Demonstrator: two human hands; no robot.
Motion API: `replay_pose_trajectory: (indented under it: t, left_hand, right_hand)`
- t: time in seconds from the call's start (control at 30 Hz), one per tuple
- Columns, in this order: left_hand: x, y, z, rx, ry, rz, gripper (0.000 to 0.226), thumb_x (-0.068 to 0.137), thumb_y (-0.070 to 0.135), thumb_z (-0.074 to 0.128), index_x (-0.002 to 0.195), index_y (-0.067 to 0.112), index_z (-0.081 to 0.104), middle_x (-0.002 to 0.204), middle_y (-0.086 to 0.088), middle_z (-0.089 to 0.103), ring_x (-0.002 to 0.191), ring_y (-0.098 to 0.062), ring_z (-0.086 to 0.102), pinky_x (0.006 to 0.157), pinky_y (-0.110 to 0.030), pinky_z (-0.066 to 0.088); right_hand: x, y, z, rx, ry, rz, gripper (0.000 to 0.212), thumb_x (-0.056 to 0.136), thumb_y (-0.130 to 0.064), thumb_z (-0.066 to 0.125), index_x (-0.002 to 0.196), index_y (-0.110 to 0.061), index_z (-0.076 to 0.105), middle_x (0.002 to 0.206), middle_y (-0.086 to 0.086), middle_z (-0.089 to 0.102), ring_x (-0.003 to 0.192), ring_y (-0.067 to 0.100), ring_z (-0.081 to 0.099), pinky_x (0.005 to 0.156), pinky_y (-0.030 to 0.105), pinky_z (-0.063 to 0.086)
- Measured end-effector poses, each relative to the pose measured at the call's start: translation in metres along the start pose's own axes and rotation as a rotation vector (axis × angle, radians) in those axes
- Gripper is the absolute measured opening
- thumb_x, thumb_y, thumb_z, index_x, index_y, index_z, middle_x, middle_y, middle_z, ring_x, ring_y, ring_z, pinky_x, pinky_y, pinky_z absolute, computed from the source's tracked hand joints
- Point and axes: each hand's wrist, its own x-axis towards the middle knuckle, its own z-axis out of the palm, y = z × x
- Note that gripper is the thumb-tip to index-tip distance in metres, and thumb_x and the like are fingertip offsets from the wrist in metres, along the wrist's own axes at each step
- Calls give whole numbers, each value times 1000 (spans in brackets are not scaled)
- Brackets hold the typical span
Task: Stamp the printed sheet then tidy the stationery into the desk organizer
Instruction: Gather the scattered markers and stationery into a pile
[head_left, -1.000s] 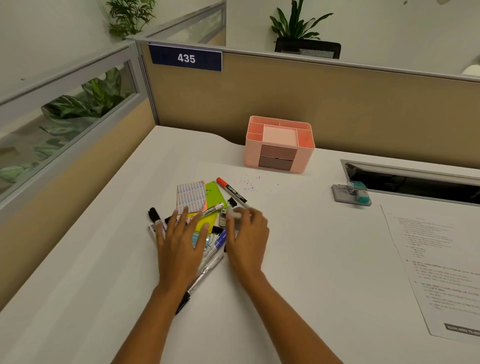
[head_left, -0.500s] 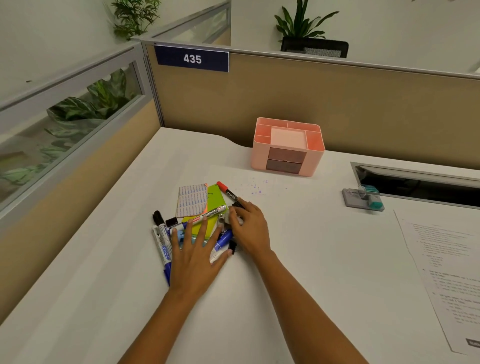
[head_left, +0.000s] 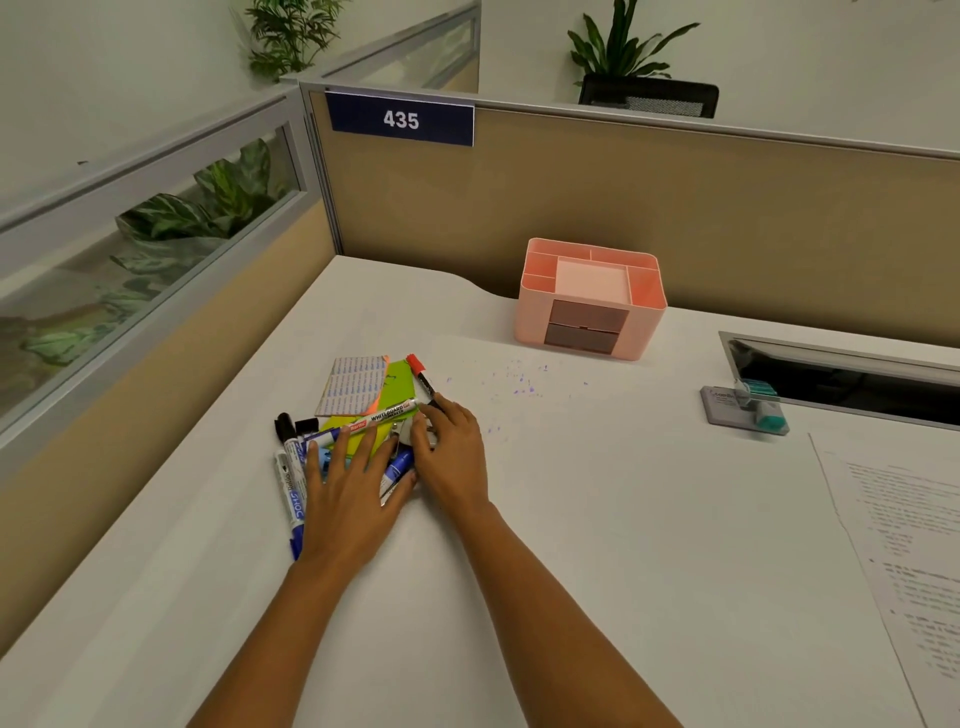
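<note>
A heap of stationery lies left of the desk's middle: blue and black markers (head_left: 291, 488), a white whiteboard marker (head_left: 387, 413), a red-capped marker (head_left: 418, 371), green sticky notes (head_left: 400, 376) and a striped pad (head_left: 353, 384). My left hand (head_left: 353, 493) rests flat on the heap with its fingers spread. From the right, my right hand (head_left: 452, 452) presses its cupped fingers against the heap, touching the red marker and a small metal item. The pink desk organizer (head_left: 644, 332) stands at the back. A grey stamp (head_left: 748, 408) and the printed sheet (head_left: 904, 545) lie far right.
Purple ink specks (head_left: 514, 384) dot the desk in front of the organizer. A dark cable slot (head_left: 841, 379) is cut into the desk behind the stamp. Beige partition walls close off the back and the left side.
Both hands have closed in on the heap, pushing the markers and notes tighter together. The view has shifted a little to the left.
</note>
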Motion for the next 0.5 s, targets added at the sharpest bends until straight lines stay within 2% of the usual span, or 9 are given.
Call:
replay_pose_trajectory:
  t: [0.1, 0.2, 0.27, 0.4, 0.5]
  left_hand:
    - [0, 0, -1, -63, 38, -15, 92, 81, 72, -6, 133, 19, 49, 141, -6, 49, 138, -29, 36, 113, -53, 15]
    - [-2, 3, -2, -88, 94, -16, 90, 82, 71, -3, 132, 17, 48, 138, -6, 52, 136, -24, 38, 116, -47, 8]
    - [-5, 7, -3, -115, 127, -25, 81, 86, 67, 8, 130, 14, 50, 136, -7, 53, 135, -23, 41, 116, -45, 9]
    - [-12, 24, -5, -220, 168, -94, 52, 92, 37, 48, 133, 5, 48, 138, -15, 51, 135, -28, 39, 116, -45, 17]
    - [-17, 33, -6, -199, 185, -115, 47, 92, 27, 52, 133, 4, 47, 138, -17, 50, 135, -29, 40, 116, -47, 20]
  right_hand:
    - [1, 3, -4, 70, -40, 38, 42, 96, -36, 38, 127, -14, 57, 139, 4, 50, 130, 18, 41, 110, 24, 27]
    - [-4, 9, -14, 120, -1, 40, 33, 99, -27, 41, 124, -13, 56, 133, 2, 52, 126, 16, 43, 105, 22, 30]
    - [-10, 14, -23, 119, 28, 56, 30, 99, -26, 41, 121, -13, 57, 126, 2, 56, 120, 16, 45, 99, 17, 31]
    - [-21, 29, -50, 77, 71, 68, 27, 97, -25, 45, 118, -15, 59, 121, 2, 58, 116, 16, 47, 91, 13, 28]
    - [-31, 41, -74, 31, 96, 79, 28, 96, -26, 47, 118, -15, 59, 122, 2, 58, 117, 15, 47, 89, 9, 25]
